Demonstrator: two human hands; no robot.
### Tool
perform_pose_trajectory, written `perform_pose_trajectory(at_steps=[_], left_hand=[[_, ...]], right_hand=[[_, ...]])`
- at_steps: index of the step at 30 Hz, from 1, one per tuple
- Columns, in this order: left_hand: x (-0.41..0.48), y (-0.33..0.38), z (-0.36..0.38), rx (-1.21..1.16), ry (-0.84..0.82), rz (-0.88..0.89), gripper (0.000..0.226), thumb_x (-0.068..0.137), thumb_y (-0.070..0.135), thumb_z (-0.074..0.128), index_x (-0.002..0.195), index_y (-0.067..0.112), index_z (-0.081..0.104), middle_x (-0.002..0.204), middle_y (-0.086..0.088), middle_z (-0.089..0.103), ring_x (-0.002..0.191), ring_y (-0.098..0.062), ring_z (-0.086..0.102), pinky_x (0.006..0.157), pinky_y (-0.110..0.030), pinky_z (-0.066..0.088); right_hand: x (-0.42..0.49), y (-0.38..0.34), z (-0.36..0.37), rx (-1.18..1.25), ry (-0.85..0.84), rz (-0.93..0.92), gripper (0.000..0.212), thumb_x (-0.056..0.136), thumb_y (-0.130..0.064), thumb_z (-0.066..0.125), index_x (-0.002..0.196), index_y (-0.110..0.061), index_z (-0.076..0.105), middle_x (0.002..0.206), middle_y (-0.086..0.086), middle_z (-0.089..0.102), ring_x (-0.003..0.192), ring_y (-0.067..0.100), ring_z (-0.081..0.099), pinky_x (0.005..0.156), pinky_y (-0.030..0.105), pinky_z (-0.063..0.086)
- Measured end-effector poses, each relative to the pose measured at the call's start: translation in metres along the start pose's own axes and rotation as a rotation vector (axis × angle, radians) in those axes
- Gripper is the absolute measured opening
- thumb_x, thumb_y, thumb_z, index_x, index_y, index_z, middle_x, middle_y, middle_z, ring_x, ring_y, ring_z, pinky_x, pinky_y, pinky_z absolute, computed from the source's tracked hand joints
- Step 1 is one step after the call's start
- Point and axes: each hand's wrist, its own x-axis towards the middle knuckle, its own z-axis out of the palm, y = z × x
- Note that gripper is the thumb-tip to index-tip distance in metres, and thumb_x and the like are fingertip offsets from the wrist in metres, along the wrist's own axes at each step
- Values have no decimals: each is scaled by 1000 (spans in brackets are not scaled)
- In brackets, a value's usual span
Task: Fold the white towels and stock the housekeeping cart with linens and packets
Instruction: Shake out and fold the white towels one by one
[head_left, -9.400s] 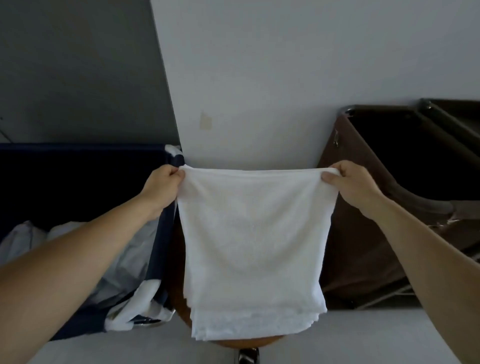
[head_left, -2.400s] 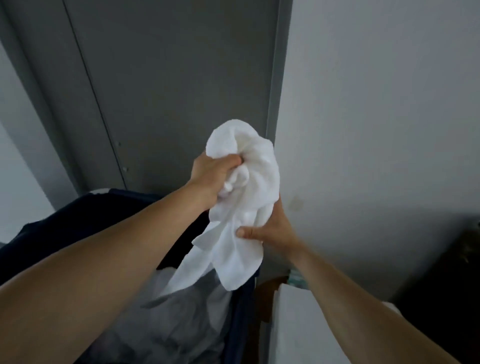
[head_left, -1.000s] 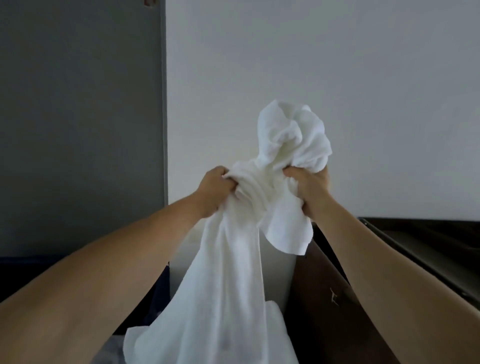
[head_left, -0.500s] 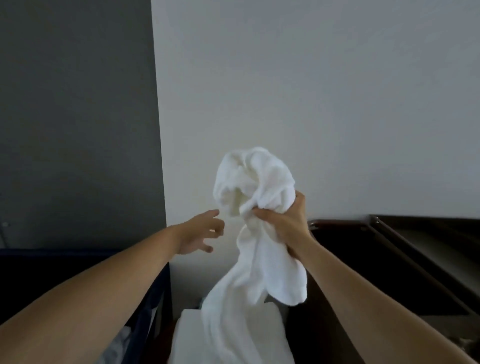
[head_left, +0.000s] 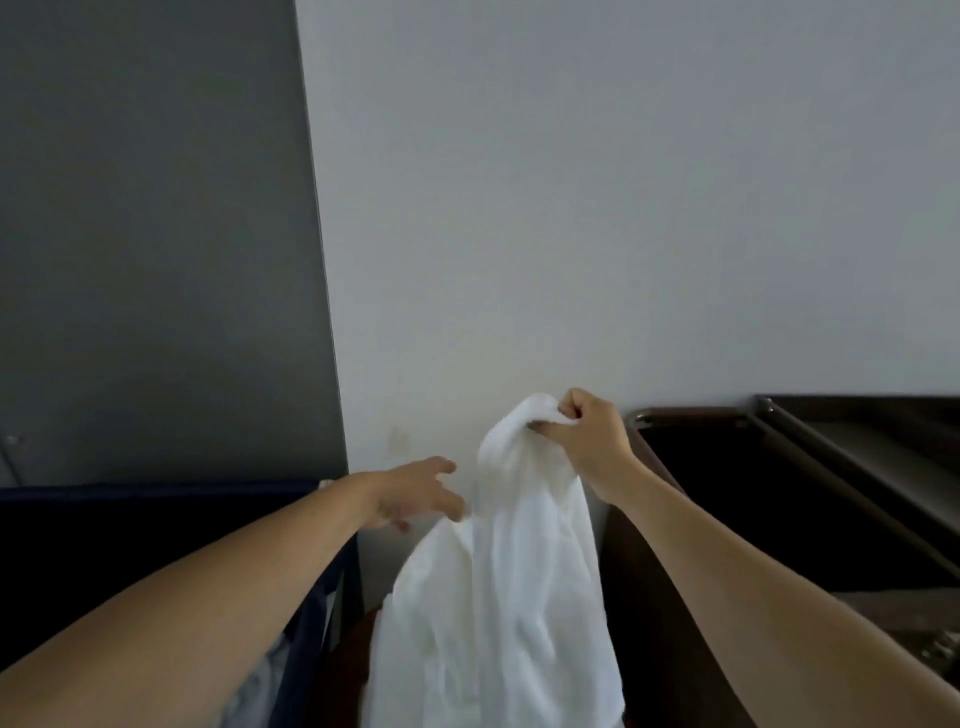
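Open room: bare white wall (head_left: 571, 208) above, grey panel (head_left: 156, 208) to L. Bounded L by navy hamper rim (head_left: 156, 491), R by brown cart bag rim (head_left: 691, 415). White towel (head_left: 498, 597): hung in gap btwn the two, bunched at top. Pinched there by R hand (head_left: 589, 441), fingers curled. L hand (head_left: 415, 491): relaxed, fingers spread, just beside towel's L edge; contact not discernible.

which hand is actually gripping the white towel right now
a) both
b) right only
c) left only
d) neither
b: the right hand grips the bunched top of the white towel, while the left hand reaches toward it with fingers extended, not closed on it.
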Motion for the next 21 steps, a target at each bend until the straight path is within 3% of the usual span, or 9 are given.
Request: perform_pose_trajectory(at_steps=[2, 4, 7, 10, 12, 13, 14, 17, 21], left_hand=[[-7, 16, 10, -30, -56, 147, 100, 68, 46, 82, 151, 42, 26, 143, 8, 38, 129, -18, 44, 85, -33, 44], [-16, 36, 20, -49, -79, 303, 83, 72, 52, 80, 143, 45, 38, 136, 19, 55, 123, -10, 55, 89, -35, 49], [-27, 63, 23, -142, 102, 378, 45, 89, 35, 70, 131, 22, 60, 114, 4, 72, 104, -15, 69, 92, -38, 56], [-41, 84, 13, -230, 285, 432, 30, 94, 15, 58, 124, 10, 65, 114, -6, 71, 103, -24, 68, 94, -43, 55], [-53, 100, 2, -202, 374, 528, 25, 95, 9, 53, 115, 8, 67, 115, -12, 69, 108, -32, 64, 98, -49, 51], [-58, 107, -4, -157, 402, 571, 23, 95, 8, 51, 111, 7, 68, 114, -14, 69, 109, -34, 63, 98, -50, 49], [-62, 115, -8, -100, 409, 608, 22, 95, 8, 51, 108, 7, 68, 113, -15, 69, 109, -34, 62, 97, -49, 49], [-67, 128, -13, 104, 393, 665, 20, 93, 7, 52, 100, 10, 70, 105, -9, 71, 101, -27, 65, 89, -41, 52], [-60, 112, -20, 295, 455, 650, 12, 92, 9, 58, 96, 13, 69, 93, 1, 68, 88, -18, 61, 72, -23, 46]], right_hand=[[4, -17, 0, 24, 30, -41, 52, 78, -23, 81, 60, -23, 33, 54, -13, 33, 50, 8, 31, 49, 23, 29], [5, -34, -2, 39, 57, -94, 51, 77, -27, 82, 60, -23, 34, 51, -16, 34, 50, 7, 34, 48, 20, 30], [7, -49, -11, -3, 45, -148, 52, 77, -29, 82, 60, -23, 34, 55, -13, 33, 56, 12, 34, 54, 29, 32], [3, -52, -30, -90, 49, -147, 46, 79, -28, 80, 60, -17, 40, 59, -2, 44, 59, 19, 42, 58, 34, 35], [0, -52, -44, -111, -40, -119, 33, 76, -22, 82, 67, -10, 52, 88, 11, 67, 79, 28, 62, 75, 43, 51], [-3, -53, -49, -58, -125, -97, 27, 71, -19, 83, 75, -8, 59, 104, 10, 70, 92, 26, 66, 86, 46, 52], [-6, -55, -52, 29, -218, -72, 30, 66, -19, 82, 84, -6, 62, 108, 8, 71, 96, 24, 68, 90, 48, 52], [-10, -62, -54, 257, -397, 12, 42, 63, -15, 81, 97, -8, 57, 94, 11, 66, 87, 27, 65, 79, 46, 50], [-13, -70, -61, 268, -505, 98, 43, 77, 0, 79, 116, -9, 63, 105, 16, 72, 90, 26, 70, 84, 38, 56]])
